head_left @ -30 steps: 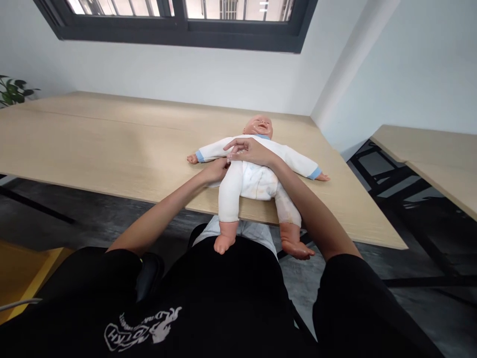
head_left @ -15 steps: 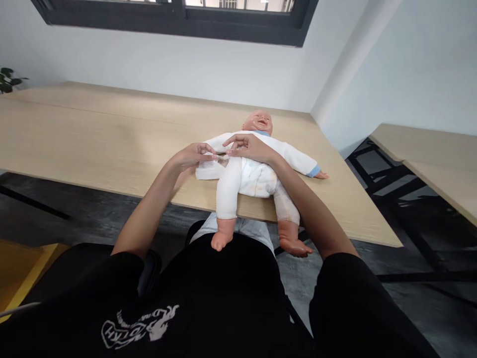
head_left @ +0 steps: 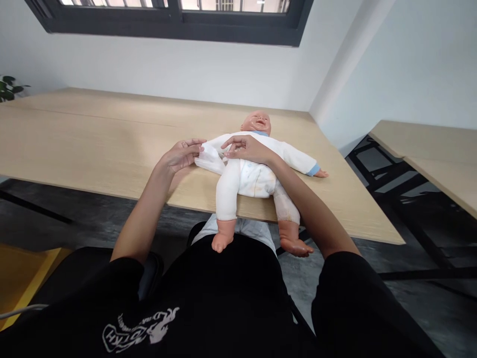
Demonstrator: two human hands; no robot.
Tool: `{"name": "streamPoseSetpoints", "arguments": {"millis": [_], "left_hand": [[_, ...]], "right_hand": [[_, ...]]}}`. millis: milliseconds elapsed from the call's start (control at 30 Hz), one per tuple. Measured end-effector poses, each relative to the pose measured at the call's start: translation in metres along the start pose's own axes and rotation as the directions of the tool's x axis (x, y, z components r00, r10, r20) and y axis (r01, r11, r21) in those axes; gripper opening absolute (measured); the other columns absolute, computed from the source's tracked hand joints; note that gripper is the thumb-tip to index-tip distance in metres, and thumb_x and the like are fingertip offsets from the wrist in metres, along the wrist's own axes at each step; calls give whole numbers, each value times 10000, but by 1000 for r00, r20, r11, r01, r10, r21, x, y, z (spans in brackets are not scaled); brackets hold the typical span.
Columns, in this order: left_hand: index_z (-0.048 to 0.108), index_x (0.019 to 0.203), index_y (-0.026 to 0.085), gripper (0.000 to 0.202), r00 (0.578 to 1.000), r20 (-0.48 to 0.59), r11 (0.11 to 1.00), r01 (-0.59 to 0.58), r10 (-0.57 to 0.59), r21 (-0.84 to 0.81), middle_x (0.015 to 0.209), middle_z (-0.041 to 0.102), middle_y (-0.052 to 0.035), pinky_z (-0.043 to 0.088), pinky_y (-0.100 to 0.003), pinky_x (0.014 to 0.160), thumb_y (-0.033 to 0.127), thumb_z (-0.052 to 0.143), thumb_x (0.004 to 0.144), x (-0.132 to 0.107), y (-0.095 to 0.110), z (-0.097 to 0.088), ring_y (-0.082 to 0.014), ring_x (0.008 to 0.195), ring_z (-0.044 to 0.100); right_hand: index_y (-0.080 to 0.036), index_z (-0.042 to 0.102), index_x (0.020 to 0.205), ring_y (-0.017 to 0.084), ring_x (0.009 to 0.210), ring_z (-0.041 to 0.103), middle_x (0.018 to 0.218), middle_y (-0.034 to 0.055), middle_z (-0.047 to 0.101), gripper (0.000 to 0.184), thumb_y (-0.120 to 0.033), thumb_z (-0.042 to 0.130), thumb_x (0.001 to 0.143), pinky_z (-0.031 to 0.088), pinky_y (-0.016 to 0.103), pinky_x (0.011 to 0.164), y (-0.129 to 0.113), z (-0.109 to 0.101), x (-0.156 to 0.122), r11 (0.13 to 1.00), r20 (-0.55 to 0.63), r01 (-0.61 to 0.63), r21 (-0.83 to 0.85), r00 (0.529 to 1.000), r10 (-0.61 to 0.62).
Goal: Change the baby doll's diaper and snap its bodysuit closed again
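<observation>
While the right hand [head_left: 248, 150] is staying over the doll's [head_left: 278, 146] belly much as it was a second ago, the left hand [head_left: 183, 155] is rising from low beside the hip and pulling out toward the left of the frame, stretching a white flap [head_left: 209, 158] away from the body. That flap seems to be belonging to the diaper [head_left: 259, 180], so this side is probably being spread out, though the curled right hand is hiding where the two are meeting. The left hand's thumb and fingertips are pinching the flap's outer edge, the wrist bending and the forearm slanting up from the lower left. The right forearm is crossing above the doll's leg on the right of the frame, the hand arching palm down, with thumb and index finger standing slightly apart at their tips; whether they are gripping anything, I cannot tell. The doll itself is lying face up just right of the frame's center, its head toward the top, its feet hanging past the near edge of the desk [head_left: 122, 139].
</observation>
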State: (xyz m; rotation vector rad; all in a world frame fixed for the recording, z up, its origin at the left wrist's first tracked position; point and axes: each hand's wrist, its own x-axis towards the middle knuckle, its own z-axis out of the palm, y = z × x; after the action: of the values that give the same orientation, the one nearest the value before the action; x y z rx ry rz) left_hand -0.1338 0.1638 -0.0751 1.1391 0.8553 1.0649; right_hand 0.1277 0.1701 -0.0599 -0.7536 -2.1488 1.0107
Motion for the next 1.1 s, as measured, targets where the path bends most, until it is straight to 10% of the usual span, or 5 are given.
{"name": "streamPoseSetpoints", "arguments": {"millis": [433, 1100], "left_hand": [[633, 782, 144, 301, 986, -34, 977, -164, 161, -133, 720, 682, 18, 507, -211, 705, 80, 841, 574, 10, -16, 57, -86, 661, 627], [569, 867, 183, 393, 984, 53, 985, -170, 172, -38, 758, 655, 37, 458, -201, 630, 214, 878, 627, 0, -22, 63, -92, 664, 619]], "right_hand": [[-191, 615, 879, 172, 799, 605, 837, 20, 656, 504, -565, 868, 654, 496, 307, 761, 3, 7, 1, 998, -197, 57, 21, 979, -51], [-188, 678, 856, 194, 891, 657, 923, 49, 721, 330, -474, 796, 743, 524, 358, 876, 1, 6, 0, 997, -43, 71, 20, 997, -70]]}}
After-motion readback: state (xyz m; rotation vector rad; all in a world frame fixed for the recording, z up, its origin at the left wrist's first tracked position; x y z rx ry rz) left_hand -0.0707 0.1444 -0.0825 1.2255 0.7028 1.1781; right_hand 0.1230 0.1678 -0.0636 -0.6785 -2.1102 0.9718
